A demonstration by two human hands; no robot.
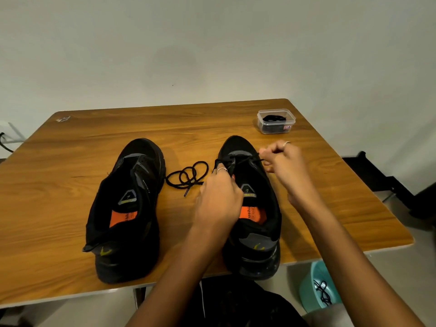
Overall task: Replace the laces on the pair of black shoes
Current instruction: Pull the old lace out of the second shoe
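While pinching thin black lace (245, 159) at right shoe (254, 208) toe eyelets: left hand (218, 199) and right hand (282, 156), fingers curled on cord. Left shoe (128, 208) unlaced alongside on woodgrain tabletop (70, 185); looped round cord (188, 174) between; clear plastic tub (276, 121) far right.

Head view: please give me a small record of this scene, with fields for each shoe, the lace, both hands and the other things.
left shoe: on table, no lace seen in it
right shoe: lace through front eyelets
lace: coiled between the shoes, running to right shoe
left hand: over right shoe, pinching lace
right hand: pinching the other lace end
clear box: far right, black laces inside
teal bin: below table, black laces inside
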